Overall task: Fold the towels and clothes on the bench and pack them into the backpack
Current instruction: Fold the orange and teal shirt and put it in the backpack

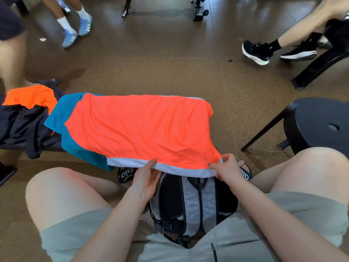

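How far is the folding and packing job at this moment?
Done: nothing visibly packed; the backpack stands between the knees. In hand: left hand and right hand hold the near hem of the orange shirt, spread flat on the bench. Left: the dark clothes pile lies unfolded.

A neon-orange jersey shirt (pixel 139 127) with teal sleeves and pale grey hem fills mid-frame; heathered grey fabric backpack (pixel 190 203) with black straps, bottom centre; speckled brown floor (pixel 160 72).

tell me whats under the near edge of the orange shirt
A grey and black backpack stands between the person's knees; its top is hidden under the orange shirt, so whether it is open cannot be seen. Both hands hold that edge.
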The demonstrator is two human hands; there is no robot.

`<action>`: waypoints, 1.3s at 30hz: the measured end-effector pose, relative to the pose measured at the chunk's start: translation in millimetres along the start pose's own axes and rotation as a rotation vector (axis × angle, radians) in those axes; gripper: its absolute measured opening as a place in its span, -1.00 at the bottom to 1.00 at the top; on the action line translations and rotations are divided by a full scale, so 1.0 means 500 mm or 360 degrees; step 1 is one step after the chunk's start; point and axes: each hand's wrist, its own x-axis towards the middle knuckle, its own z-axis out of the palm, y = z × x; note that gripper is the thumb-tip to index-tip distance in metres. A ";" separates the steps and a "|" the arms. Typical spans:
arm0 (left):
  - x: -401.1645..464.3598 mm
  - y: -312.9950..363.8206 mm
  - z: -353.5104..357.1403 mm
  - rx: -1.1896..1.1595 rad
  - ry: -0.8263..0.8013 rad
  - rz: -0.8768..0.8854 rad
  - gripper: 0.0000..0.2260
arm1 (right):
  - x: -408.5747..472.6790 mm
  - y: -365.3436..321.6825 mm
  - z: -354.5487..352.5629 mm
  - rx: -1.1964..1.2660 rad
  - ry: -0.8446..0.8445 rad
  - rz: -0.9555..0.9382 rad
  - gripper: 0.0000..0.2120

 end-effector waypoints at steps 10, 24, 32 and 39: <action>-0.009 0.005 -0.028 -0.0087 0.0048 0.0055 -0.80 | -0.010 -0.037 -0.039 0.0469 -0.0206 0.0033 -0.89; 0.005 0.017 -0.032 -0.0258 0.0292 0.0077 -0.71 | -0.077 -0.131 -0.080 -0.0168 0.0264 -0.1230 -0.91; -0.004 0.026 -0.031 -0.0368 0.0187 0.0124 -0.70 | -0.025 -0.157 -0.063 -0.0115 0.0348 -0.1058 -0.93; 0.019 0.017 -0.045 -0.0284 0.0295 0.0086 -0.70 | -0.001 -0.092 -0.057 -0.0344 0.0295 -0.0853 -0.95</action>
